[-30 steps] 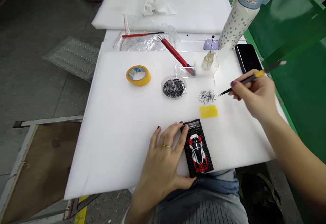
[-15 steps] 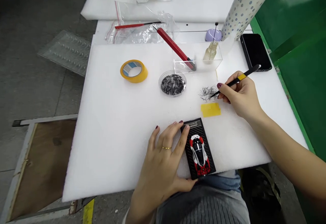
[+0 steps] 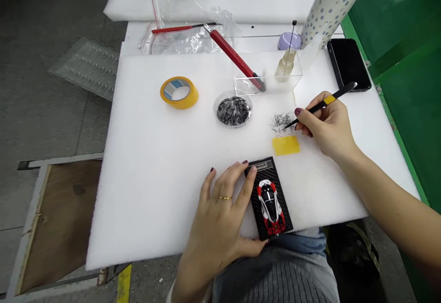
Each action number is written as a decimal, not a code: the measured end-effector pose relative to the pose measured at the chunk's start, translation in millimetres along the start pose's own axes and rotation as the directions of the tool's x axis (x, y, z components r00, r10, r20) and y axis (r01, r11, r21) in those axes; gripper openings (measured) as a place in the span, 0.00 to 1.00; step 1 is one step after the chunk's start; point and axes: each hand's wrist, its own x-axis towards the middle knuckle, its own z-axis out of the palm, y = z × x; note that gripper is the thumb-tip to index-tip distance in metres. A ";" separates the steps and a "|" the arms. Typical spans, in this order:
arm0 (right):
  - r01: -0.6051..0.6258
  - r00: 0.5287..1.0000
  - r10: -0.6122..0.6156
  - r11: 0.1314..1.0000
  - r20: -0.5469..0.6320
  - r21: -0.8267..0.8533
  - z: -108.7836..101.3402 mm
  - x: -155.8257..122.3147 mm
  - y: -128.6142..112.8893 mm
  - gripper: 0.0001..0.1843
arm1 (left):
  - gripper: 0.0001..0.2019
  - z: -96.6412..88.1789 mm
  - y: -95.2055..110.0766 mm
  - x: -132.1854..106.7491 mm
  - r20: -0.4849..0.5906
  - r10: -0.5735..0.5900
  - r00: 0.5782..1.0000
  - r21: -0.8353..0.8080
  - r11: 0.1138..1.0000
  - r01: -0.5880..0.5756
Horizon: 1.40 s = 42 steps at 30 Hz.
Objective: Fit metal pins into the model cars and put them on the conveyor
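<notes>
My left hand point(image 3: 220, 216) grips a black display base point(image 3: 257, 202) along its left side, fingers at the top corner and thumb at the bottom edge. On that base sits a small red, white and black model car point(image 3: 270, 204). Pinched in my right hand point(image 3: 329, 126) is a pair of black tweezers point(image 3: 315, 108) with a yellow band. Their tips touch a loose scatter of fine black strands point(image 3: 280, 121) on the white foam board point(image 3: 155, 170). Just below the strands lies a piece of yellow tape point(image 3: 285, 145). Whether the tips hold a strand is too small to tell.
A round clear dish point(image 3: 233, 110) holds more black strands. Left of it is a yellow tape roll point(image 3: 189, 98). Behind are a red knife point(image 3: 234, 55), a clear box point(image 3: 248, 89), a small glass bottle point(image 3: 285, 66), a phone point(image 3: 349, 64) and a dotted flask point(image 3: 330, 9).
The whole view has shifted slightly, with the far objects sitting a little higher. Both hands keep their grips, and the tweezer tips stay among the strands.
</notes>
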 end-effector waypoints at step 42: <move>-0.009 0.999 0.012 0.999 0.050 -0.051 -37.7 8.0 -4.0 0.20 | 0.57 1.2 -0.9 -0.7 0.009 0.011 1.000 0.031 0.999 -0.012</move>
